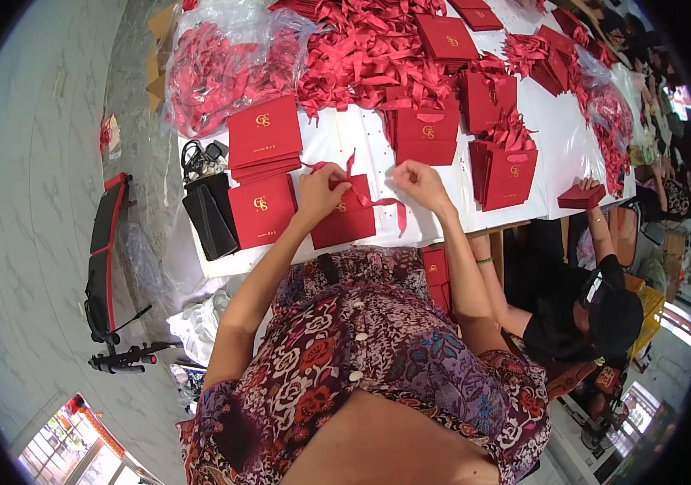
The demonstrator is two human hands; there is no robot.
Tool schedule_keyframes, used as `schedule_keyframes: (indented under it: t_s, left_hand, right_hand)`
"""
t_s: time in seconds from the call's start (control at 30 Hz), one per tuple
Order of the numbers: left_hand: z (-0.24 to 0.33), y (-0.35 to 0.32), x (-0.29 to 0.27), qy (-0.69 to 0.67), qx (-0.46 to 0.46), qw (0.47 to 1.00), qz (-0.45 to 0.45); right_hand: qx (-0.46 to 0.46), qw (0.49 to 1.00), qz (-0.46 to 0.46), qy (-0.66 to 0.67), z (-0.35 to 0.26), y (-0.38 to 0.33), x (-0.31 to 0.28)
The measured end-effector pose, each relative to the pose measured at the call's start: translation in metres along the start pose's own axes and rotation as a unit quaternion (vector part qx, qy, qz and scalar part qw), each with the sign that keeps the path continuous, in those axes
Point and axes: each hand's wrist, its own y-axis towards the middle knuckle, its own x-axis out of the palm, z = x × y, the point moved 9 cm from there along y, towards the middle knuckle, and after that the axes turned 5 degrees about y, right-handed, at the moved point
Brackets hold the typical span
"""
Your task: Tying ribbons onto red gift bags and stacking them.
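A red paper bag (337, 230) with a gold emblem lies flat at the table's front edge, before me. My left hand (323, 192) is closed at its upper left corner, pinching a red ribbon (351, 164) there. Another stretch of the ribbon runs right across the bag and droops past its edge. Right of the bag, my right hand (422, 186) is raised, with thumb and fingertips pressed together; whatever they hold, if anything, is too small to make out. Beside my left hand lie a stack of red bags (264, 133) and a single red bag (260, 214).
Loose red ribbons (369, 52) heap at the back, beside a clear plastic sack (236, 69) of ribbons. More bag stacks (505, 174) stand to the right. A black pouch (210, 218) and cables (204, 158) lie left. A co-worker in a black cap (616, 319) sits at right.
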Motion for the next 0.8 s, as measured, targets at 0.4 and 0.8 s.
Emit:
schedule_keyframes:
  t_s: [0.4,0.8]
  left_hand:
    - [0.033,-0.031,0.01,-0.13,-0.093,0.986,-0.04]
    - [0.004,-0.055,0.032,-0.308,-0.11,0.944,-0.041]
  right_hand:
    - [0.095,0.979,-0.072,0.167,0.031,-0.022,0.058]
    - [0.257,0.865,-0.044,0.428,0.057,-0.02,0.077]
